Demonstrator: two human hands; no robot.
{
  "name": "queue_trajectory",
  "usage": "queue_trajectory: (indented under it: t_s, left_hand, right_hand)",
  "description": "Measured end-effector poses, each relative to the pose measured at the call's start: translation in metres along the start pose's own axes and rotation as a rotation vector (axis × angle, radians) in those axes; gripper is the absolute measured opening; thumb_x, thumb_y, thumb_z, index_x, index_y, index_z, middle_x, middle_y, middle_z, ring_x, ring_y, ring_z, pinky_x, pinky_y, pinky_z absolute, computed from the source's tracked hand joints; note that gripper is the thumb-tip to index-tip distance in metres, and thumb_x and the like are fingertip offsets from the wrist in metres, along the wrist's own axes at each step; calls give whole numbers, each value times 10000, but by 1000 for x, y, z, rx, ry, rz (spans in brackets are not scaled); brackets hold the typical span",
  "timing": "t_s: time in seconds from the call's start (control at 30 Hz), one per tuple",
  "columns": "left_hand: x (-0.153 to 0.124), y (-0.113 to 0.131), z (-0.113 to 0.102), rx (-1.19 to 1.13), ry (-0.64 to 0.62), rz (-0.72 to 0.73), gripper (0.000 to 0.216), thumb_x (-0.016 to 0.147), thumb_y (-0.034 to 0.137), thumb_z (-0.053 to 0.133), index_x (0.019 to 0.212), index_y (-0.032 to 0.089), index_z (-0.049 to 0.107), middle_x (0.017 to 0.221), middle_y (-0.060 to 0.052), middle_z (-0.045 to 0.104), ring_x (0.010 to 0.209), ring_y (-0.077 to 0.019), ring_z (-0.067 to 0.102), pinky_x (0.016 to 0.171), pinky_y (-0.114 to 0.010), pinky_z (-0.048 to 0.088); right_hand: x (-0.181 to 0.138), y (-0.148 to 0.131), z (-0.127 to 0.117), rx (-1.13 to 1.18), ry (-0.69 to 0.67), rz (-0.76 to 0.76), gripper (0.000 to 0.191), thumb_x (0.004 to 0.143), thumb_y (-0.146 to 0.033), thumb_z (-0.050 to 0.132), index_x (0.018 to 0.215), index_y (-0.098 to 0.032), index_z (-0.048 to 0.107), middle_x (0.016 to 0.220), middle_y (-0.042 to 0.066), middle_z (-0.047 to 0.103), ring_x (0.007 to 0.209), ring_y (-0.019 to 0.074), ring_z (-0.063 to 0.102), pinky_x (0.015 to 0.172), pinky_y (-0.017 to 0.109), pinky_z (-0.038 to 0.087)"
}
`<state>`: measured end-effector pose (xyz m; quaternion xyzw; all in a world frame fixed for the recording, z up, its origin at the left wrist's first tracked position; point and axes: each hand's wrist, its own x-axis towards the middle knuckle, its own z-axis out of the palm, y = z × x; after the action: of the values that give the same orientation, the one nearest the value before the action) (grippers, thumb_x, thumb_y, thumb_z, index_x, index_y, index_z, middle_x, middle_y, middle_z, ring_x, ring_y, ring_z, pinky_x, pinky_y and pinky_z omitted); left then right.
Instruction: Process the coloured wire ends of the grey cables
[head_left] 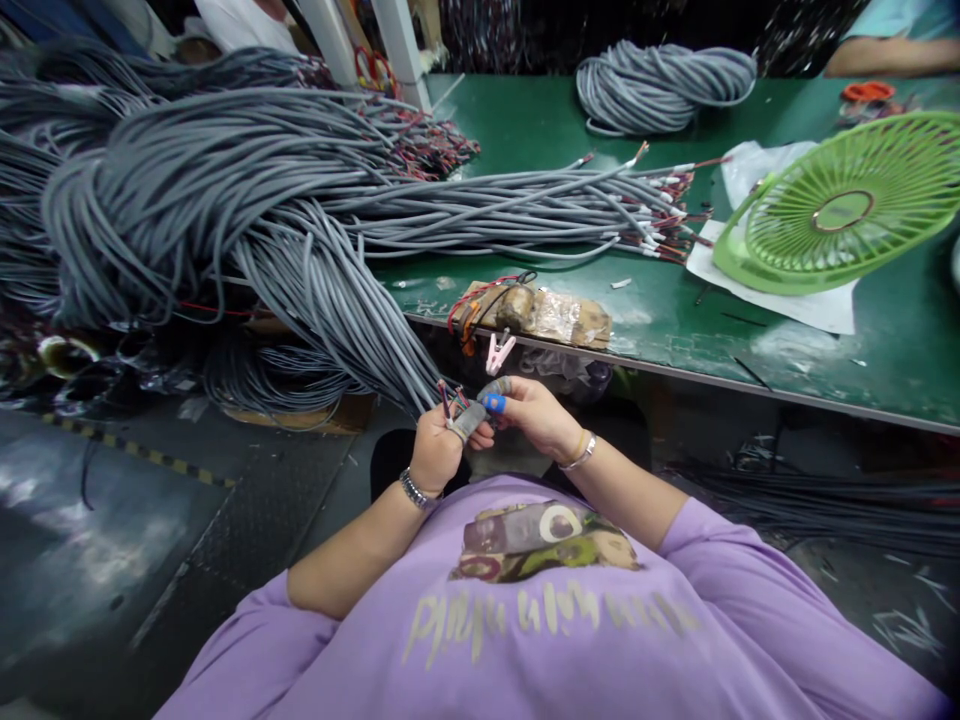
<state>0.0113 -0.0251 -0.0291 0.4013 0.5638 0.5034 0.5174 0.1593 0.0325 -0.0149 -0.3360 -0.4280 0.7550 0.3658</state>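
Note:
My left hand (437,445) grips the end of a grey cable (390,365) that runs up into a big hanging bundle of grey cables (225,190). Thin red and black wire ends (450,398) stick up from my fist. My right hand (534,413), with a blue cap on one fingertip and tape on others, pinches at those wire ends beside the left thumb. Both hands hover in front of my purple shirt, just below the green table's front edge (675,372).
On the green table lie a sheaf of cut grey cables with stripped ends (525,210), a coiled grey cable (660,85), a green fan (840,205) on white paper, and a taped block with a pink clip (499,350). Another person's arm (892,55) rests at far right.

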Motion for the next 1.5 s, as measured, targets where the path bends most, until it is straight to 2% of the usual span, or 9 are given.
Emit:
queue_trajectory:
  t_s: [0.13, 0.3, 0.53, 0.67, 0.77, 0.9, 1.0, 1.2, 1.5]
  left_hand:
    - [0, 2, 1, -23, 4, 8, 350, 765, 469, 696, 660, 147, 610, 605, -49, 700, 487, -147, 650, 485, -234, 511]
    - [-1, 5, -1, 17, -69, -19, 354, 744, 463, 725, 659, 138, 614, 586, -40, 687, 467, -134, 637, 449, -211, 483]
    - [-2, 9, 2, -109, 61, 0, 355, 705, 474, 729, 662, 142, 610, 536, -13, 655, 410, -112, 589, 407, -198, 449]
    - [-1, 14, 2, -143, 99, -21, 338, 691, 464, 716, 666, 145, 606, 519, -9, 644, 395, -110, 578, 385, -194, 432]
    - [-1, 22, 2, -155, 99, -50, 332, 660, 455, 726, 664, 145, 605, 499, -2, 628, 381, -109, 563, 372, -197, 432]
    - [-2, 34, 4, -150, 20, -75, 354, 630, 467, 745, 641, 144, 601, 480, -1, 613, 360, -103, 535, 356, -202, 433]
    - [1, 40, 7, -149, -63, -80, 359, 628, 471, 758, 663, 139, 625, 479, 1, 610, 361, -102, 531, 354, -203, 438]
    - [15, 46, 14, -174, -129, -82, 344, 646, 459, 751, 653, 139, 625, 447, 15, 577, 329, -84, 484, 336, -193, 394]
    - [22, 41, 16, -180, -145, -120, 332, 639, 439, 755, 644, 132, 627, 437, 14, 569, 325, -77, 469, 334, -188, 378]
  right_hand:
    - [1, 4, -1, -4, 31, -16, 427, 555, -470, 844, 732, -142, 638, 634, -15, 608, 525, 70, 460, 525, 229, 370]
    - [1, 4, 4, -52, 58, -64, 442, 575, -505, 829, 674, -150, 585, 577, -39, 547, 509, 66, 427, 520, 232, 347]
    - [2, 7, 5, -54, 91, -46, 474, 568, -535, 829, 654, -153, 562, 531, -49, 504, 487, 64, 391, 494, 233, 316]
    - [2, 10, -1, 70, 137, -20, 465, 580, -506, 836, 641, -171, 519, 488, -76, 434, 464, 55, 349, 473, 219, 302]
    - [4, 11, -10, 196, 182, 6, 450, 589, -494, 836, 678, -168, 539, 547, -69, 465, 485, 49, 358, 483, 205, 336]
    - [14, 5, -18, 290, 206, 65, 495, 671, -623, 738, 771, -155, 610, 670, -16, 573, 520, 59, 437, 502, 203, 397]
    - [24, -6, -17, 295, 123, 105, 560, 722, -697, 649, 803, -143, 640, 730, 20, 612, 560, 75, 493, 515, 206, 423]
    - [36, -15, -6, 282, -7, -7, 566, 704, -701, 667, 801, -144, 653, 653, -11, 562, 547, 73, 436, 523, 203, 413]
    - [42, -10, 3, 431, 98, -43, 504, 669, -629, 747, 712, -144, 615, 576, -37, 500, 519, 68, 375, 505, 217, 350]
